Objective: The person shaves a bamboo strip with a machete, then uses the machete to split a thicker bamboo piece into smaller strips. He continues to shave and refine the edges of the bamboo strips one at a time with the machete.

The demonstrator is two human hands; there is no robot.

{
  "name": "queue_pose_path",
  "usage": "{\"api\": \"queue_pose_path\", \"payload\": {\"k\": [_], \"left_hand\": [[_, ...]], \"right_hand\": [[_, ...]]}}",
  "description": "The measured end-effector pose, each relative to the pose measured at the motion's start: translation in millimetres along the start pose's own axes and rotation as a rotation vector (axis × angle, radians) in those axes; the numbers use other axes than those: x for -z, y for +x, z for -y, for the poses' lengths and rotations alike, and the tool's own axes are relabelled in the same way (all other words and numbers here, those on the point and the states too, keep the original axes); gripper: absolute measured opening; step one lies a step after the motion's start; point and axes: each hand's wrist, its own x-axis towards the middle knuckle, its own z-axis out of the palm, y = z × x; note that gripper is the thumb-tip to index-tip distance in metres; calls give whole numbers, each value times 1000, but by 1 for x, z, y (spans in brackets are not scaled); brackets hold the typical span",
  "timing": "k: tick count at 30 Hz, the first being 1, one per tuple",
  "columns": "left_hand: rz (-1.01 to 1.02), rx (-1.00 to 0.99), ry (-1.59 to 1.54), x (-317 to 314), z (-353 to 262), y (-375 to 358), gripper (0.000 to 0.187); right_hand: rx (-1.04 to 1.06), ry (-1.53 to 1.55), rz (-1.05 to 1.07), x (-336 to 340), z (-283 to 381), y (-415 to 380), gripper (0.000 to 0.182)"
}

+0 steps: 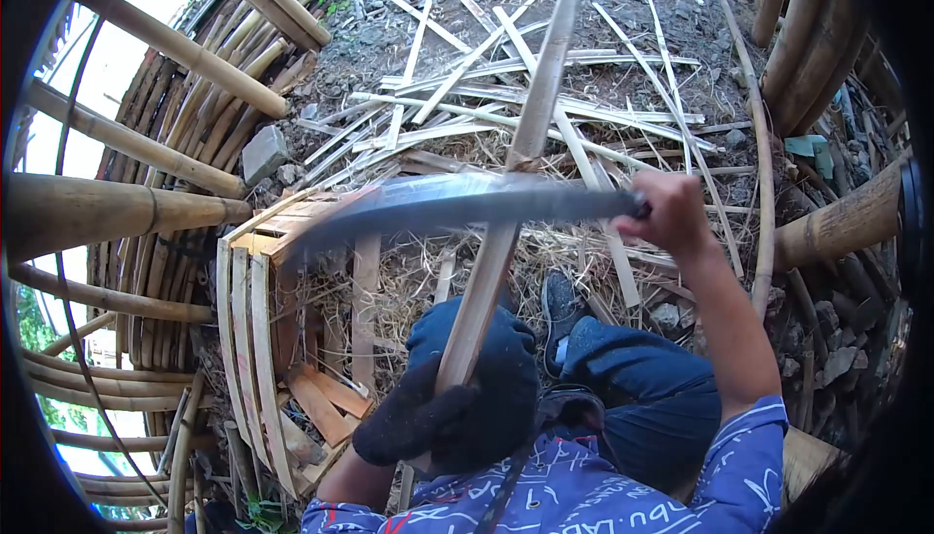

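My left hand (413, 412), in a dark glove, is closed around the lower end of a long split bamboo strip (484, 301). The strip slants up and away from my lap, past the top of the view. In my bare right hand (671, 208) is the handle of a machete (457, 206). Its long curved blade points left, crosses over the strip and is blurred towards the tip. A rough, frayed spot shows on the strip just above the blade. My knee lies beneath the strip, close to the gloved hand.
A slatted wooden crate (248, 330) stands at my left, beside loose wood pieces (326, 403). Thin split strips (448, 106) and shavings litter the ground ahead. Bamboo poles (126, 208) line the left, more poles (808, 38) the right. A grey block (264, 153) sits behind the crate.
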Motion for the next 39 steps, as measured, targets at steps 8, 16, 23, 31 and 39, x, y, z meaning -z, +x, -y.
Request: {"api": "queue_pose_path", "payload": {"k": [8, 16, 23, 31, 39], "left_hand": [[-20, 6, -85, 13, 8, -1, 27], [-27, -6, -135, -10, -11, 9, 33], [-50, -111, 124, -23, -10, 14, 38], [-47, -272, 122, -36, 2, 13, 43], [139, -15, 98, -26, 3, 8, 42]], "right_hand": [[-526, 119, -116, 9, -48, -54, 71], [-793, 651, 146, -17, 56, -102, 65], [-878, 1146, 176, 13, 139, -42, 36], [-890, 1134, 93, 19, 163, -9, 22], [-942, 1270, -115, 19, 155, -10, 31]]}}
